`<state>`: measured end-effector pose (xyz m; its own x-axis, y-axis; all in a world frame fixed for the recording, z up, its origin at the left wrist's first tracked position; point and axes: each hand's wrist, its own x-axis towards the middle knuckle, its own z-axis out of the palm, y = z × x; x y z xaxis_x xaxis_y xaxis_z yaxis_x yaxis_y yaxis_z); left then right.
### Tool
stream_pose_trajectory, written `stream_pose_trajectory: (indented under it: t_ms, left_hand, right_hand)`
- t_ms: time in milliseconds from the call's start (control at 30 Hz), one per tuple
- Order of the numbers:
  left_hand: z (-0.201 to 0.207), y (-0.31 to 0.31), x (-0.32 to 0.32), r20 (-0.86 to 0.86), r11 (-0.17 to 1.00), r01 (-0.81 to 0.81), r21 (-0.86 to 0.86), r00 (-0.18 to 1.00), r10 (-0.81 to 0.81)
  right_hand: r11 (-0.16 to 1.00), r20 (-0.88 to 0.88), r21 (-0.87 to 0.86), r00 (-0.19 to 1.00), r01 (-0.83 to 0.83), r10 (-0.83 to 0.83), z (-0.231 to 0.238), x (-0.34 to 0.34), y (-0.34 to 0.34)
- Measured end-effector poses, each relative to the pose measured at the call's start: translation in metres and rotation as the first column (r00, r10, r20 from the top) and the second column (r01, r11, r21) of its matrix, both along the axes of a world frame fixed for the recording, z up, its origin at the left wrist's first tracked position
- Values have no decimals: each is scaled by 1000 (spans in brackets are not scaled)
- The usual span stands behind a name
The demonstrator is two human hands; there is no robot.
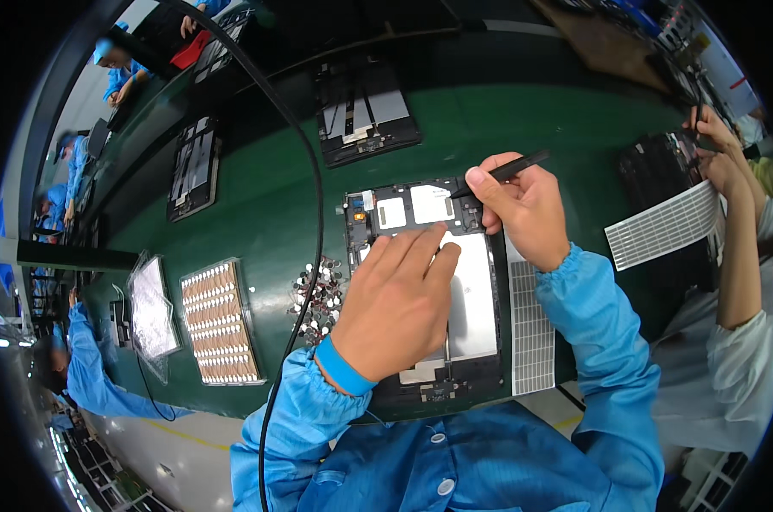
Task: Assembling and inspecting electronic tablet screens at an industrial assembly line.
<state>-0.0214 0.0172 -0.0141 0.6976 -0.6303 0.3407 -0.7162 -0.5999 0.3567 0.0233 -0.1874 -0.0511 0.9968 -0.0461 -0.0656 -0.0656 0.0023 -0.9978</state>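
Observation:
An opened tablet (467, 307) lies on the green belt (258, 196) in front of me, its back off, showing a silver battery plate and circuit boards. My left hand (395, 299) rests flat on the plate with the fingers stretched toward the upper boards. My right hand (523, 209) grips black tweezers (501, 173) like a pen, the tip touching the tablet's upper right corner. Both sleeves are blue.
A white sticker sheet (531, 328) lies right of the tablet. Small round parts (318, 294) are scattered to its left, beside a tray of copper-coloured pieces (220, 320) and a bagged sheet (151, 307). More opened tablets (365, 115) sit farther up the belt. A co-worker's hands (719, 149) work at right.

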Motion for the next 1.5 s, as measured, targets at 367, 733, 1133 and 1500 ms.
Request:
stream_pose_trajectory:
  t_ms: [367,733,1133,1500]
  left_hand:
    - [-6,-11,8,71,995,10,94,997,-17]
    - [-10,-17,12,91,985,-3,174,996,-13]
    - [-12,-17,15,98,995,25,98,995,-35]
    - [3,8,-18,84,988,57,-146,995,-45]
  right_hand:
    - [999,9,27,1000,-25,25,-1,-1,-2]
    - [999,4,25,1000,-29,29,-3,-1,0]
    - [996,218,-59,974,69,-55,26,-29,-29]
    - [987,115,-57,983,153,-146,19,-128,-66]
